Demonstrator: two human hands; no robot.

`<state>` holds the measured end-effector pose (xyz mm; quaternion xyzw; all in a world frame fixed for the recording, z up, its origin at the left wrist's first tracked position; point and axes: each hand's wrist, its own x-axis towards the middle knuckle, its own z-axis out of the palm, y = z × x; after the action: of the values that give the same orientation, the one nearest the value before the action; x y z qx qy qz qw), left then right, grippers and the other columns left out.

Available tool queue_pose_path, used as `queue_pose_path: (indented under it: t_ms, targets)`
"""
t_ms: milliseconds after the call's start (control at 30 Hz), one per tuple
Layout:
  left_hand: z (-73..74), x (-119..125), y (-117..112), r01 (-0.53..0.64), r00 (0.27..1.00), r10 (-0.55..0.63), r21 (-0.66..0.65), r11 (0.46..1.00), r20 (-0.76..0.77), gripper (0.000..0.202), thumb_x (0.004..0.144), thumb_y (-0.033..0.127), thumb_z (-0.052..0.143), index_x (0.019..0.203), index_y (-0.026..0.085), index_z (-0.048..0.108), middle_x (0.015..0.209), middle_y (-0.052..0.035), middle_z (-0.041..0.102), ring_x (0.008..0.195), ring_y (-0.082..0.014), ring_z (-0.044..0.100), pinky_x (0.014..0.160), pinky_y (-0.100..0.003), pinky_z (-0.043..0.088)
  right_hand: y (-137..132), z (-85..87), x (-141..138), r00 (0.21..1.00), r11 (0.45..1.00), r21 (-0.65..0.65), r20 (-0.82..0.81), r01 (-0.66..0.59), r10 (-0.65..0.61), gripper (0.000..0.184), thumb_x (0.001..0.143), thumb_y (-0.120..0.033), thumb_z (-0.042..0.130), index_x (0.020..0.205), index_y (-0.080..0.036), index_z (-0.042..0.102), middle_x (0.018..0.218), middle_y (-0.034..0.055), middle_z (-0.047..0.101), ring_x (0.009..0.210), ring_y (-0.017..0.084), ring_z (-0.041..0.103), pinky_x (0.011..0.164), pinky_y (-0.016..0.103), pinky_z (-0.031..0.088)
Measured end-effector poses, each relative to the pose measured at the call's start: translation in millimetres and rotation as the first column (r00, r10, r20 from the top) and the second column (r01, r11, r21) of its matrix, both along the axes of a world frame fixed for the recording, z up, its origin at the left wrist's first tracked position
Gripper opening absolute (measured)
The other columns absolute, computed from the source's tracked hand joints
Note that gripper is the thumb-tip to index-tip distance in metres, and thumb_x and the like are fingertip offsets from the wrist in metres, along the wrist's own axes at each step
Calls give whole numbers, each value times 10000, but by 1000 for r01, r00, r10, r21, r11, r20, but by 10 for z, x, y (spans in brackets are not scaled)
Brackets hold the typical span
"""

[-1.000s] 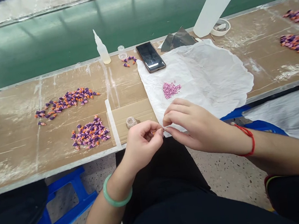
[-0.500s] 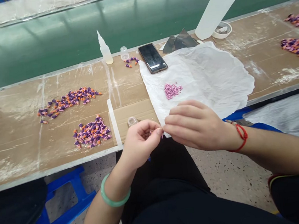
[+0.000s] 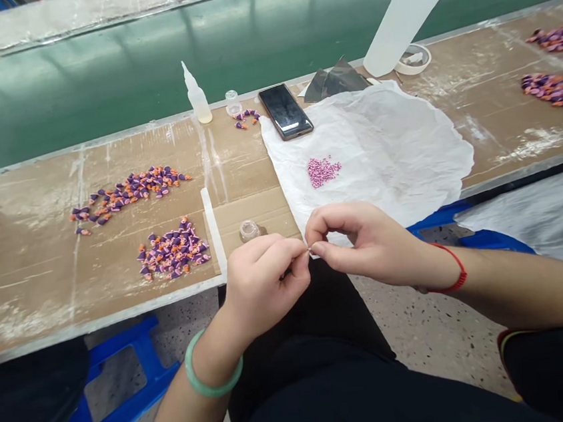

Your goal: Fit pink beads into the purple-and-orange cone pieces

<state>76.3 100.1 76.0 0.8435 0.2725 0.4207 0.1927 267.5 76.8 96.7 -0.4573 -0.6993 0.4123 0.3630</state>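
My left hand (image 3: 266,281) and my right hand (image 3: 366,246) meet in front of me at the bench edge. Their fingertips pinch a tiny pale item (image 3: 309,252), too small to identify. The left fingers curl over and hide whatever else they hold. Just beyond my right hand lies crumpled white tissue paper (image 3: 395,145), with a small heap of pink beads (image 3: 322,172) on it. A small glass jar (image 3: 249,230) stands on cardboard (image 3: 261,208) beyond my left hand. Piles of purple-and-orange pieces (image 3: 172,251) lie further left.
On the bench (image 3: 28,285) are more purple-and-orange pieces (image 3: 557,91), a dropper bottle (image 3: 198,97), a phone (image 3: 285,111), a large plastic bottle (image 3: 406,16) and a tape roll (image 3: 413,59). A blue stool (image 3: 114,396) stands below the bench edge.
My right fingers have curled from a flatter pose into a fingertip pinch. My left hand has moved slightly up and closed further, and the two hands remain joined at the fingertips.
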Motion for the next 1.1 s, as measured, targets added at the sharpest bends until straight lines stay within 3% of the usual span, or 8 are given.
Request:
queue_pose_path:
  t_ms: [100, 200, 400, 567, 733, 900, 1000, 1100]
  targets:
    - [19, -40, 10, 24, 999, -22, -58, 998, 28, 165, 896, 98, 598, 766, 187, 646, 582, 24, 593, 505, -90, 505, 521, -207, 414, 13, -4, -12, 999, 999, 39, 12, -36, 35, 118, 838, -120, 563, 751, -199, 569, 719, -12, 623, 668, 125, 556, 625, 246, 465]
    - [12, -137, 7, 40, 993, -16, -214, 976, 113, 112, 908, 125, 631, 820, 172, 681, 634, 15, 666, 504, -77, 546, 512, -180, 438, 58, 2, -13, 995, 989, 123, 62, -80, 73, 123, 859, -106, 542, 775, -196, 548, 734, -15, 596, 676, 117, 542, 637, 237, 447]
    - [-192, -410, -22, 55, 947, 132, -554, 831, 293, 71, 862, 155, 722, 795, 180, 721, 641, 15, 691, 475, -72, 574, 458, -152, 453, 384, -20, -45, 925, 902, 287, 296, -322, 237, 162, 891, -93, 518, 773, -199, 483, 720, -21, 521, 673, 120, 473, 650, 238, 385]
    - [-380, -532, -47, 55, 922, 240, -716, 696, 304, 57, 800, 150, 741, 753, 167, 714, 601, 19, 650, 472, -74, 574, 446, -143, 456, 803, -56, -243, 699, 813, 207, 648, -544, 303, 198, 847, -82, 509, 703, -205, 452, 670, -5, 466, 676, 155, 413, 649, 278, 325]
    - [-477, -556, -58, 12, 917, 294, -756, 654, 269, 50, 776, 180, 744, 743, 154, 717, 602, 4, 643, 494, -83, 575, 468, -157, 464, 1031, 9, -472, 408, 741, 77, 870, -667, 278, 220, 901, -118, 533, 696, -196, 512, 670, 22, 508, 720, 191, 449, 659, 304, 325]
    - [-522, -554, -51, 21, 912, 303, -770, 638, 275, 61, 770, 200, 752, 744, 154, 722, 613, -5, 653, 503, -87, 572, 478, -171, 471, 1081, 56, -598, 230, 674, -17, 934, -738, 275, 126, 922, -153, 589, 801, -149, 624, 775, 70, 624, 800, 223, 535, 715, 327, 374]
    - [-538, -555, -49, 37, 902, 316, -783, 621, 294, 60, 763, 200, 765, 750, 154, 728, 639, -13, 675, 514, -89, 592, 483, -173, 486, 1102, 59, -617, 216, 663, -36, 931, -747, 294, 105, 904, -138, 601, 802, -144, 625, 788, 75, 631, 814, 224, 547, 726, 329, 387]
    - [-540, -552, -56, 71, 878, 340, -794, 604, 337, 92, 757, 216, 804, 760, 156, 734, 649, -15, 691, 512, -96, 623, 467, -169, 498, 1114, 73, -576, 332, 696, 13, 886, -717, 325, 176, 880, -123, 579, 714, -177, 557, 727, 47, 584, 750, 198, 520, 683, 319, 377]
